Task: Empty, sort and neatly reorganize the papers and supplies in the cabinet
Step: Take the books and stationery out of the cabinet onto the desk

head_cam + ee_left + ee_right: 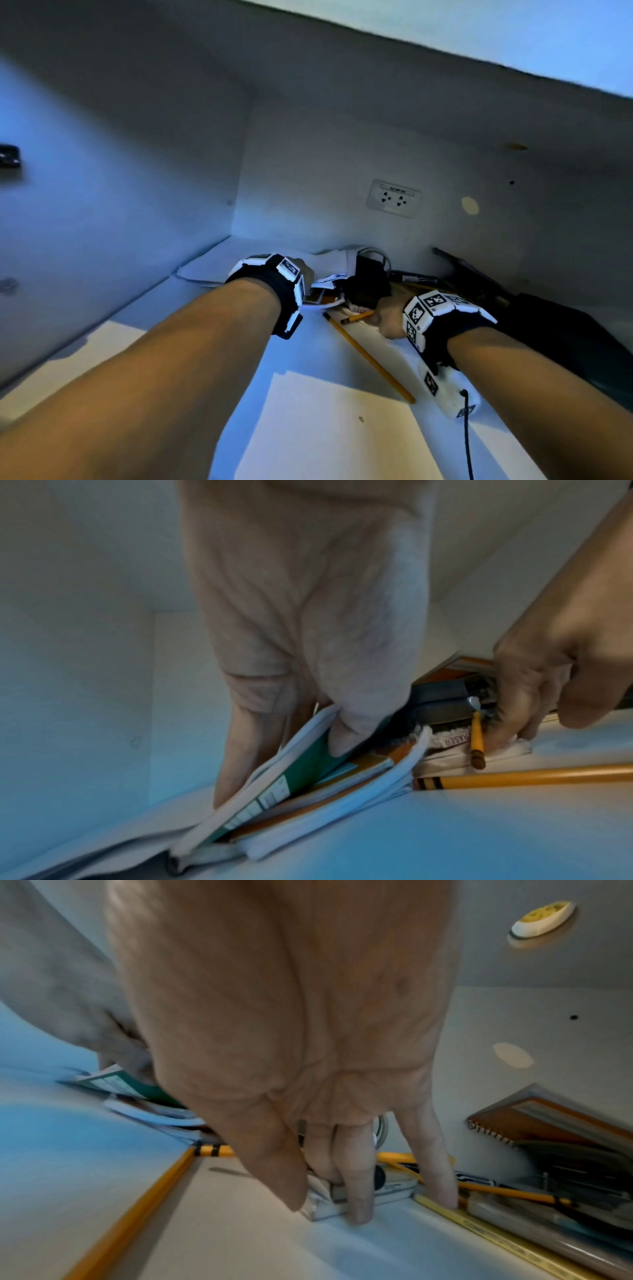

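Observation:
Both my hands reach deep into the white cabinet (308, 164). My left hand (281, 775) grips a loose stack of papers (346, 802), thumb pressed on a green booklet (301, 772) inside the stack, fingers behind it. To its right, my right hand (327, 1208) pinches a white eraser pack (455, 741) on the shelf floor between thumb and fingers, with the little finger (441, 1177) spread out onto a yellow ruler (486, 1227). A short pencil (477, 739) leans against the eraser. One long yellow pencil (370, 359) lies on the shelf between my wrists.
A black pouch (368, 281) sits behind my hands. At the back right lie a spiral notebook (548, 1123), a marker (479, 1179) and more pencils. A blank sheet (329, 431) lies at the shelf front. A socket (393, 198) is on the rear wall.

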